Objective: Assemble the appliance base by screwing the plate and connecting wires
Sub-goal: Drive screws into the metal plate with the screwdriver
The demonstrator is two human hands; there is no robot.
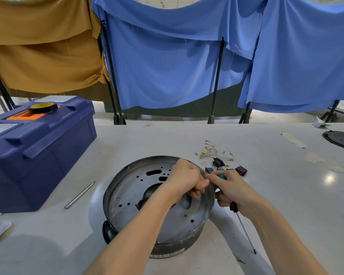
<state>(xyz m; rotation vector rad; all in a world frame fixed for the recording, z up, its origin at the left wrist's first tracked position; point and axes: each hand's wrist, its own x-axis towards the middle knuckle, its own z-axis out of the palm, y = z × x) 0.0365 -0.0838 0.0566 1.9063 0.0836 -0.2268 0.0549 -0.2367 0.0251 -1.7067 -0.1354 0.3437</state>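
Appliance base: round, dark housing, sits on the white table at centre, close in front of the person. Perforated metal plate lies in its top, inside a raised rim; several round holes and a few slots are visible.

Left hand: over the plate near its right rim. Fingers curled in, thumb pressed against the forefinger. Cannot tell whether anything small is pinched there.

Right hand: just outside the right rim, touching or nearly touching the left thumb. Fingers wrapped round the handle of a screwdriver with a teal and black grip. The shaft slants down towards the person, tip beside the base and not on the plate.

Wires: a loose bundle of pale leads with gold terminals, on the table just beyond the base. Black rocker switches lie near them, at least three, between the bundle and the hands.

Other items: blue toolbox at left, lid closed, with a roll of black tape on top. A slim metal rod lies on the table between toolbox and base. A black round plate sits at the far right edge. Blue cloth and tan cloth hang on stands behind the table
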